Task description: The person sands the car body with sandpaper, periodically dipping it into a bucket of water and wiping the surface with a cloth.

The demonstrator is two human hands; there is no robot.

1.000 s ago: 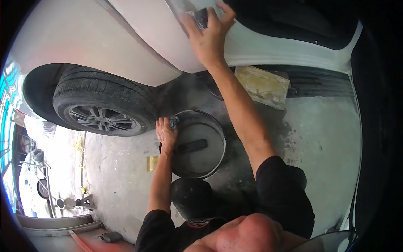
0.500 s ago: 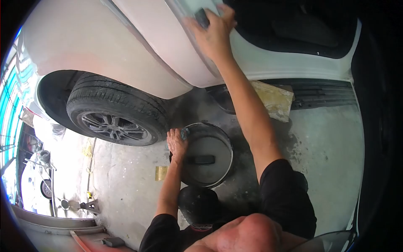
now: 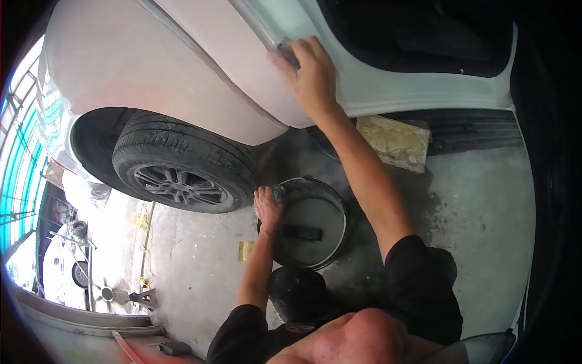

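The right hand [image 3: 312, 73] is up against the pale car body [image 3: 242, 60], its fingers and thumb pinching a small dark block [image 3: 291, 56] against the surface, near the dark-edged opening; the arm reaches up past a worn yellowish board [image 3: 394, 142] lying low beside the bodywork; the left hand [image 3: 268, 208] rests at the near-wheel side of a round black tub [image 3: 346, 227], with a bunched bluish cloth [image 3: 279, 193] at its thumb side by the rim; the view is too small there, so I cannot tell whether the fingers close on the cloth; inside the tub a dark bar [image 3: 310, 233] lies in the grey contents; the tyre [image 3: 182, 142] stands just beside the left hand, and a small yellow piece [image 3: 245, 250] lies on the concrete floor [image 3: 200, 267] near the left forearm
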